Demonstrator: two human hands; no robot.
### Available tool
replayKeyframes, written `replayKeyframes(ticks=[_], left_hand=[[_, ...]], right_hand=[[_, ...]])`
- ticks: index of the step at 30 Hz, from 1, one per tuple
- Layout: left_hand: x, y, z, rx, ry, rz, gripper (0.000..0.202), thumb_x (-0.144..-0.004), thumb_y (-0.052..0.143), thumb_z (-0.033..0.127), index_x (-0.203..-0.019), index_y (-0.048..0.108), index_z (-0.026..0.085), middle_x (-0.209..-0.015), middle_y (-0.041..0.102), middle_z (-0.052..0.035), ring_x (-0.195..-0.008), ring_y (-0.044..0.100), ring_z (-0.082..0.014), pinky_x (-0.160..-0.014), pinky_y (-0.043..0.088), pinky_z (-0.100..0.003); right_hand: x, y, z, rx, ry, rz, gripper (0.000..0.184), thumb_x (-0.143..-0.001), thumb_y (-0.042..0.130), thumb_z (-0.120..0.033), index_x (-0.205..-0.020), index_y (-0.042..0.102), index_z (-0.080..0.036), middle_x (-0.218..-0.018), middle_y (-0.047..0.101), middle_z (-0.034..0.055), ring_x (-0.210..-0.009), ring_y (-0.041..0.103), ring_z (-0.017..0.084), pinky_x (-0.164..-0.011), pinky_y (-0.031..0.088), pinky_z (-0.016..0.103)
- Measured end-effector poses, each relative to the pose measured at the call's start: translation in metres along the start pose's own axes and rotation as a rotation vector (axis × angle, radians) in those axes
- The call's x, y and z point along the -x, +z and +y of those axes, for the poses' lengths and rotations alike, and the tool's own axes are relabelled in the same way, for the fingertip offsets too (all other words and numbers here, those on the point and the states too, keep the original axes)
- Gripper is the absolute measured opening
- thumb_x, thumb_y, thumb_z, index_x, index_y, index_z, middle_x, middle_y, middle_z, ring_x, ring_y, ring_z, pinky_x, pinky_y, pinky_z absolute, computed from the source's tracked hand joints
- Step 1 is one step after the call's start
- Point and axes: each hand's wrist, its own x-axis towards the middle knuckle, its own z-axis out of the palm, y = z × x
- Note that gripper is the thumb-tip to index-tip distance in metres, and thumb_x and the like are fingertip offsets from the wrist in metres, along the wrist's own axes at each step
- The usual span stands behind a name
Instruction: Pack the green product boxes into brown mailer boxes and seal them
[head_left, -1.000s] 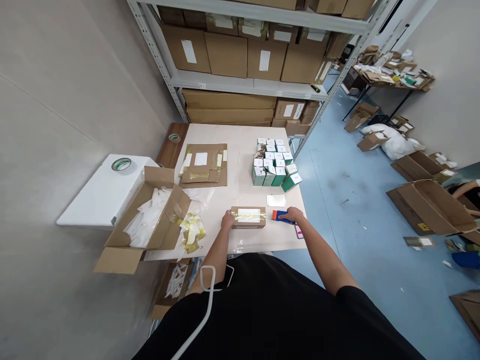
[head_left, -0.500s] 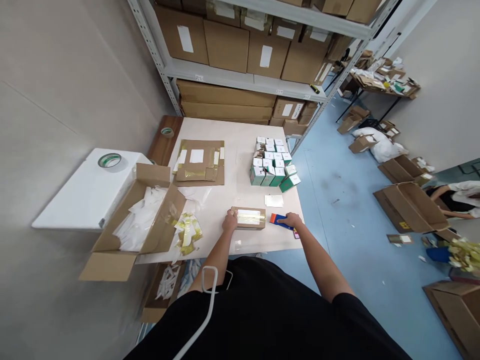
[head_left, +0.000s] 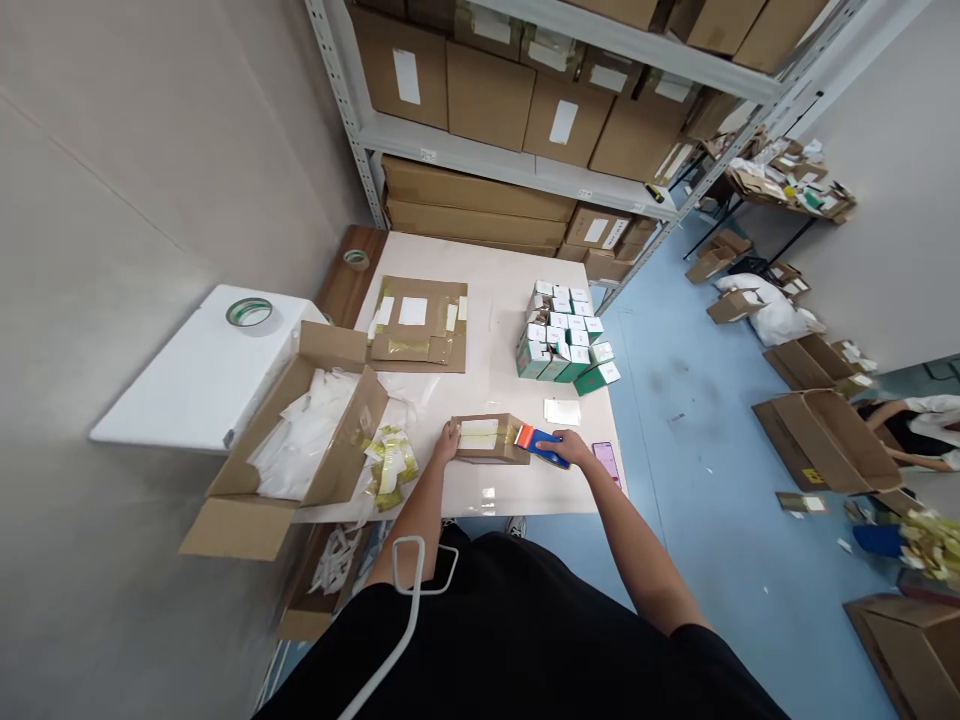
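A small brown cardboard box [head_left: 484, 439] with a white label and yellowish tape lies near the front of the white table [head_left: 510, 290]. My left hand [head_left: 448, 441] is closed on the box's left end. My right hand [head_left: 568, 447] grips a blue and orange tape dispenser [head_left: 538, 445], whose orange end touches the box's right end. A phone with a pink case [head_left: 606, 461] lies on the table just right of my right hand.
A cluster of small green-and-white boxes [head_left: 564, 338] stands at the table's right, a white card [head_left: 562, 411] in front of it. Flattened cardboard [head_left: 420, 325] lies at the back left. An open carton [head_left: 311, 430] of white bags hangs off the left edge. Shelves [head_left: 510, 165] of cartons stand behind.
My right hand has lifted the tape dispenser from the table and brought it left against the box's right end. The phone under it is now uncovered. My left hand stays on the box.
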Motion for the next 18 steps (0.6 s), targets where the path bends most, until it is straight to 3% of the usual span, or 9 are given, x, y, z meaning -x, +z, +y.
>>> replayKeyframes(ticks=[6, 9, 13, 15, 18], left_hand=[[0.001, -0.034, -0.005, 0.005, -0.036, 0.106, 0.06, -0.1, 0.054, 0.048, -0.149, 0.055, 0.014, -0.149, 0.062, -0.0206, -0.144, 0.054, -0.0345, -0.118, 0.042, -0.042], [0.01, -0.043, 0.004, 0.051, 0.038, 0.14, 0.048, -0.104, 0.047, 0.043, -0.142, 0.063, 0.019, -0.144, 0.068, -0.0126, -0.137, 0.06, -0.028, -0.114, 0.045, -0.036], [0.025, -0.042, 0.022, 0.212, 0.226, 0.042, 0.055, -0.105, 0.04, 0.057, -0.139, 0.067, 0.022, -0.146, 0.067, -0.0075, -0.138, 0.06, -0.0269, -0.112, 0.047, -0.035], [0.029, -0.037, 0.029, 0.228, 0.229, 0.001, 0.063, -0.103, 0.044, 0.063, -0.147, 0.061, 0.02, -0.154, 0.06, -0.0106, -0.143, 0.055, -0.0287, -0.114, 0.046, -0.036], [0.03, -0.031, 0.033, 0.216, 0.153, 0.054, 0.074, -0.101, 0.05, 0.062, -0.158, 0.047, 0.015, -0.163, 0.047, -0.0159, -0.15, 0.047, -0.0308, -0.119, 0.04, -0.037]], right_hand=[[-0.008, 0.012, -0.072, 0.075, -0.081, 0.062, 0.057, -0.086, 0.064, -0.078, -0.082, 0.072, -0.023, -0.083, 0.074, 0.0033, -0.079, 0.068, 0.019, -0.06, 0.037, 0.024], [-0.01, 0.014, -0.1, 0.141, -0.063, 0.094, 0.058, -0.085, 0.065, -0.08, -0.088, 0.075, -0.022, -0.092, 0.078, 0.0075, -0.086, 0.072, 0.022, -0.06, 0.039, 0.025], [-0.009, 0.017, -0.124, 0.174, -0.051, 0.116, 0.06, -0.083, 0.068, -0.08, -0.096, 0.078, -0.022, -0.101, 0.08, 0.0108, -0.095, 0.074, 0.026, -0.063, 0.043, 0.026], [-0.007, 0.02, -0.134, 0.179, -0.051, 0.138, 0.06, -0.083, 0.068, -0.079, -0.098, 0.079, -0.022, -0.104, 0.08, 0.0122, -0.098, 0.074, 0.028, -0.065, 0.045, 0.027], [-0.004, 0.027, -0.146, 0.19, -0.062, 0.161, 0.063, -0.084, 0.066, -0.08, -0.101, 0.078, -0.021, -0.107, 0.079, 0.0141, -0.101, 0.075, 0.029, -0.069, 0.048, 0.028]])
